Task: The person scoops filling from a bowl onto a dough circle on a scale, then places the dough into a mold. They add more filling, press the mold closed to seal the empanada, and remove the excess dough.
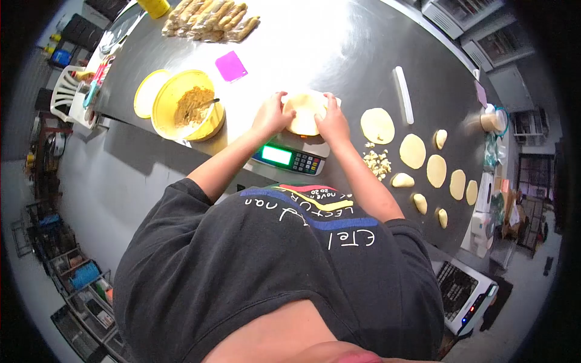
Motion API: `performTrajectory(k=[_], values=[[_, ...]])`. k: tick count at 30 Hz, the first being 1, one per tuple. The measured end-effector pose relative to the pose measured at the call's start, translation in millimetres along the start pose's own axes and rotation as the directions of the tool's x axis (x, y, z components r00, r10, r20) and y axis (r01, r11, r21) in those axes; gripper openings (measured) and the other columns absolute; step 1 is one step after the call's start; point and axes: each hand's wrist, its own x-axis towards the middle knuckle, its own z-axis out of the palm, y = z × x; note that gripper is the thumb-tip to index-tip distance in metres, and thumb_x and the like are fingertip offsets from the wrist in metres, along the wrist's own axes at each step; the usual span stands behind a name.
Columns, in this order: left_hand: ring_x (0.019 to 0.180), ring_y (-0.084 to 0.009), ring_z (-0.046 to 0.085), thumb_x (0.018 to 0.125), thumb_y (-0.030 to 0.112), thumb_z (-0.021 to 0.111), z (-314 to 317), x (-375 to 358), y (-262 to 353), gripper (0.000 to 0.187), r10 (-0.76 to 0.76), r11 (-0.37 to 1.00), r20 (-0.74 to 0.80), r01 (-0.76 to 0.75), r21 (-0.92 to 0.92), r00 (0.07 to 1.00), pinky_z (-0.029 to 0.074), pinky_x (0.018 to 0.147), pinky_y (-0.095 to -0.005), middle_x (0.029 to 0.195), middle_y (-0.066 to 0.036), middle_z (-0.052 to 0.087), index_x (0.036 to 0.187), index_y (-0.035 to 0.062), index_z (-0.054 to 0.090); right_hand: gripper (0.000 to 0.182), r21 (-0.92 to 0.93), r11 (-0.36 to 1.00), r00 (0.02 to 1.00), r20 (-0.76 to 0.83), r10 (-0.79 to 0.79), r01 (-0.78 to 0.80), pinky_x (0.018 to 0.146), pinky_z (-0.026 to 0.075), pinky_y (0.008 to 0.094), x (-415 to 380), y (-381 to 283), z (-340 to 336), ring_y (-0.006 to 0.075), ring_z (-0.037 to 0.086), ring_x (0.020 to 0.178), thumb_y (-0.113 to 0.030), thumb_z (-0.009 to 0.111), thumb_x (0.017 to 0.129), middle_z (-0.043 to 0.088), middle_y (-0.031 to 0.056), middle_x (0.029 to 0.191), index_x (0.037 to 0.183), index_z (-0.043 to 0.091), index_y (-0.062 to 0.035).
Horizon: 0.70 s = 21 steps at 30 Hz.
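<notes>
A round of flat pale dough [305, 109] is held by its two sides above the kitchen scale [290, 158], whose green display is lit. My left hand [272, 115] grips the dough's left edge, fingers behind and thumb in front. On the opposite edge, my right hand [333, 123] holds it the same way. The dough hides most of the scale's platform. Left of the scale stands a yellow tub [162, 118] with crumbly brown filling [192, 104] and a spoon [209, 103] in it. Small pale chunks [376, 163] lie in a pile beside my right forearm.
Several dough discs [413, 151] and dough balls [402, 180] are spread over the dark table's right side, below a white rolling pin [403, 95]. A purple scraper [231, 66] lies behind the tub. Bagged rolls [212, 21] are stacked at the far left.
</notes>
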Motion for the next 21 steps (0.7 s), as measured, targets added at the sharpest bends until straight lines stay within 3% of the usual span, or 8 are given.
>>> performTrajectory(k=[1,3,5,7,11,14,17,21], values=[[0.079,-0.0251,0.058,0.075,0.023,0.068,-1.1,-6.6,3.8,0.05,-0.013,1.0,-0.012,0.013,0.001,1.0,0.049,0.072,-0.0349,0.086,-0.012,0.058,0.119,0.0038,0.051,0.051,0.046,0.998,0.996,-0.075,-0.04,0.044,0.08,0.045,0.045,-2.1,2.3,0.5,0.0366,0.055,0.097,-0.016,0.056,0.074,0.057,0.0181,0.107,0.123,0.039,-0.0164],[0.096,-0.0286,0.054,0.075,0.029,0.068,-1.9,-22.5,8.8,0.051,0.378,0.884,-0.295,-0.247,0.396,0.878,0.044,0.083,-0.0386,0.091,-0.013,0.058,0.119,0.0079,0.051,0.047,-0.037,0.984,0.974,-0.136,-0.18,0.176,0.081,0.044,0.0441,-10.0,8.7,-4.5,0.0349,0.053,0.096,-0.017,0.055,0.075,0.055,0.0175,0.106,0.121,0.043,-0.0154],[0.106,-0.026,0.049,0.076,0.034,0.066,4.0,-31.1,2.7,0.045,0.387,0.869,-0.305,-0.234,0.436,0.87,0.039,0.088,-0.0386,0.099,-0.01,0.059,0.114,0.0121,0.055,0.044,-0.114,0.944,0.926,-0.192,-0.326,0.309,0.081,0.042,0.0433,-20.1,13.7,-11.2,0.0332,0.052,0.095,-0.018,0.055,0.076,0.053,0.0169,0.105,0.119,0.047,-0.0144],[0.107,-0.0252,0.048,0.08,0.038,0.06,6.6,-43.9,1.3,0.038,0.541,0.77,-0.143,-0.419,0.482,0.829,0.036,0.09,-0.0404,0.106,-0.006,0.059,0.11,0.0147,0.058,0.035,-0.184,0.918,0.93,-0.048,-0.364,0.351,0.082,0.04,0.0412,-34.9,21.6,-9.9,0.0303,0.049,0.09,-0.017,0.055,0.075,0.054,0.0146,0.096,0.11,0.058,-0.0155],[0.109,-0.0244,0.047,0.082,0.049,0.052,14.6,-58.1,-10.9,0.044,0.474,0.73,-0.012,-0.385,0.564,0.881,0.028,0.092,-0.0481,0.116,-0.002,0.056,0.113,0.0181,0.057,0.035,-0.197,0.918,0.936,0.003,-0.352,0.345,0.082,0.039,0.0431,-44.1,24.0,-5.1,0.0315,0.048,0.087,-0.025,0.055,0.076,0.053,0.0135,0.092,0.11,0.06,-0.0196],[0.107,-0.0196,0.041,0.081,0.052,0.051,-28.6,-70.1,19.8,0.052,0.542,0.684,-0.127,-0.348,0.641,0.831,0.021,0.092,-0.0419,0.123,0.0,0.049,0.124,0.024,0.05,0.04,-0.195,0.927,0.946,0.011,-0.325,0.321,0.085,0.038,0.0425,-45.2,0.6,-12.0,0.0317,0.046,0.092,-0.025,0.055,0.075,0.05,0.0146,0.097,0.115,0.055,-0.0197],[0.108,-0.0183,0.038,0.078,0.039,0.06,-80.8,-65.4,-1.1,0.047,0.603,0.657,-0.293,-0.253,0.71,0.742,0.021,0.09,-0.0392,0.12,-0.003,0.048,0.123,0.0258,0.051,0.048,-0.154,0.936,0.941,-0.077,-0.331,0.316,0.09,0.035,0.0429,-42.9,-28.2,-15.2,0.0322,0.043,0.097,-0.023,0.057,0.074,0.044,0.016,0.103,0.121,0.048,-0.0172],[0.107,-0.028,0.042,0.073,0.027,0.066,-158.8,-49.9,-45.3,0.047,0.288,0.876,-0.486,-0.022,0.481,0.825,0.031,0.092,-0.0432,0.115,-0.013,0.044,0.118,0.0204,0.054,0.056,0.012,0.909,0.909,-0.027,-0.417,0.417,0.095,0.035,0.0423,-32.8,-90.1,-2.7,0.0333,0.041,0.107,-0.017,0.06,0.071,0.04,0.0178,0.11,0.124,0.042,-0.0113]])
